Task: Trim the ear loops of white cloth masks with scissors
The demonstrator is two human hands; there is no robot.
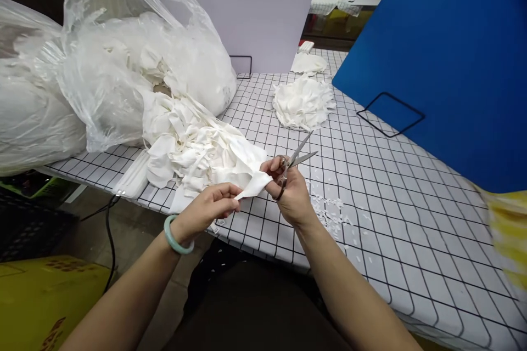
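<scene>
My left hand (212,205), with a pale green bangle at the wrist, pinches the near end of a white fabric piece (253,185). In my right hand (294,194) is a pair of scissors (297,158), fingers in the handle loops and blades spread apart, pointing away from me. The far end of the fabric piece meets the fingers of my right hand; whether they grip it is unclear. Just beyond my hands lies a loose heap of white fabric pieces (206,148), spilling from a clear plastic bag (197,60).
A second plastic bag (37,104) bulges at the left. A round pile of white pieces (303,101) lies farther back. Tiny white scraps (331,211) are scattered right of my hands on the checked tablecloth (395,219). A blue panel (432,66) and a pale panel (247,11) stand behind.
</scene>
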